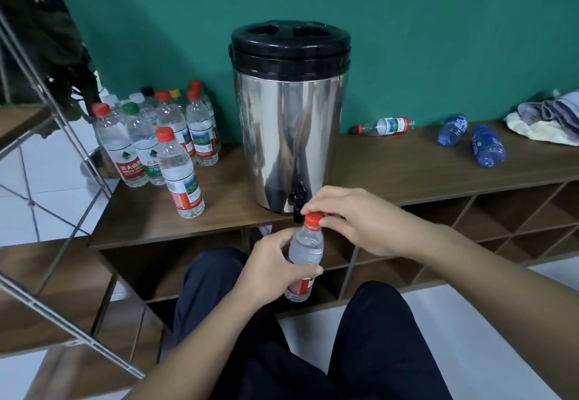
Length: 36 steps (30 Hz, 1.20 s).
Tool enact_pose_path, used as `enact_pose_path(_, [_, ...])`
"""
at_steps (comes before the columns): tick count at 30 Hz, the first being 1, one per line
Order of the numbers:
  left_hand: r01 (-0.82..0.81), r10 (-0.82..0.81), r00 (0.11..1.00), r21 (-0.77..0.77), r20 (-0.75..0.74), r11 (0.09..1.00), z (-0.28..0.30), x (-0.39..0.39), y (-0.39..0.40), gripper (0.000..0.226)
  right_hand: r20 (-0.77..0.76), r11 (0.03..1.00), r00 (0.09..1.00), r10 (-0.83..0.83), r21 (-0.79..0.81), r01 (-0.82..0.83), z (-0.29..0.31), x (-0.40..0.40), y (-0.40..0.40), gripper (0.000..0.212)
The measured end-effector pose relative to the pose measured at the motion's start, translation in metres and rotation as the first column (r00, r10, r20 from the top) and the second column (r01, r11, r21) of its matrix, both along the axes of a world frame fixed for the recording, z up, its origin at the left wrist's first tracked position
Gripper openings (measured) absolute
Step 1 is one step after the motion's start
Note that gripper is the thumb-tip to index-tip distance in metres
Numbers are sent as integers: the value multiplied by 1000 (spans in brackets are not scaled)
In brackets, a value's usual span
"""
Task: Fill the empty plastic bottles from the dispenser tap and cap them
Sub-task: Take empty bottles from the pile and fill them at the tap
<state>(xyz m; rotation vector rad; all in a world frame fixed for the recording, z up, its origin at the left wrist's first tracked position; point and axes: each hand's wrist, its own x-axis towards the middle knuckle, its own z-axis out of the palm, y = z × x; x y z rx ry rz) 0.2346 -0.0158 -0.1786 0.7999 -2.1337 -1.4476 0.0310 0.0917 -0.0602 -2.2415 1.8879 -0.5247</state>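
Teal wall behind, wooden shelf top (391, 174) beyond both hands; the steel dispenser (289, 123) stands upright on it, black tap (298, 200) just past the right hand's fingers; left hand (272, 269) grips the held bottle (305, 250) round its middle, long axis near upright, neck tipped slightly right; right hand (351, 221) pinches its red cap (314, 219); out left stands a capped cluster (156, 136), roughly ten; off right, three bottles lie on their sides: one clear bottle (383, 126), two blue bottles (470, 141).
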Motion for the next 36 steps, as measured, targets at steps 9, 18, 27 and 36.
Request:
enact_pose_path(9, [-45,42,996,-39,-84,998,55,39,-9,64,-199,996,979,41,-66,-55,64,31,-32,35])
enact_pose_path(18, [-111,101,989,-81,-110,991,74,69,-30,61,-247,992,964,104,-42,-118,79,63,-55,53])
enact_pose_path(27, [-169,154,976,-90,-153,982,80,83,-56,66,-244,983,958,150,-70,-172,89,80,-99,32])
enact_pose_path(36, [-359,335,927,-139,-170,923,66,79,-85,62,-284,968,957,-63,-250,-11,68,105,-141,63])
